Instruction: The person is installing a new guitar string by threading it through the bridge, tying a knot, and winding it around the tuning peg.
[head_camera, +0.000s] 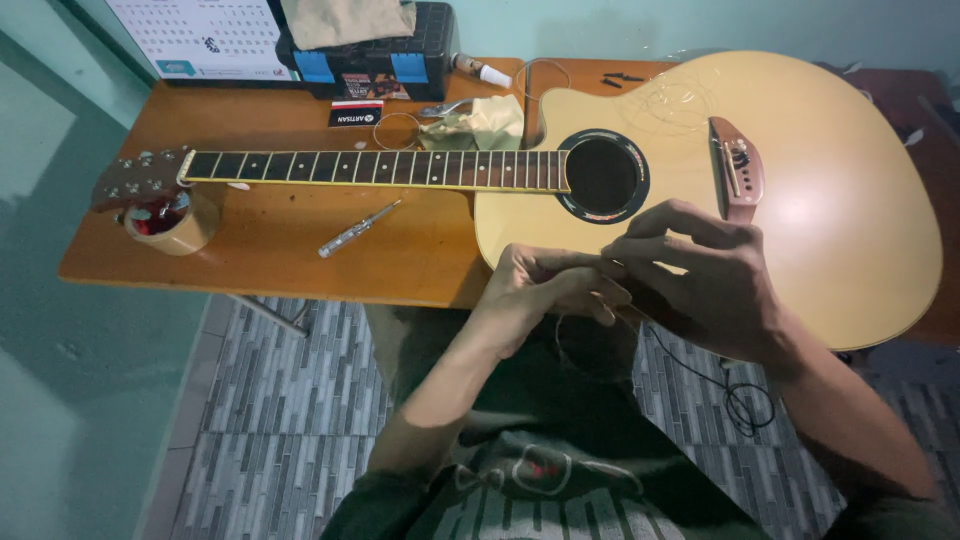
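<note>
We pinch a thin guitar string (612, 268) between left hand (545, 290) and right hand (700, 275), just below the guitar (850, 200); it looks mid-handling, and next needs careful feeding.

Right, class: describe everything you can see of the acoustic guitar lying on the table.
The acoustic guitar lies flat on its back across a brown wooden table, neck pointing left. Its body is pale glossy wood with a cutaway, a round soundhole ringed in dark trim, and a reddish-brown bridge. The dark fretboard shows no strings along it; loose wire coils lie on the body. The headstock rests over a roll of tape. The left hand and right hand meet over the body's near edge, pinching something thin.
</note>
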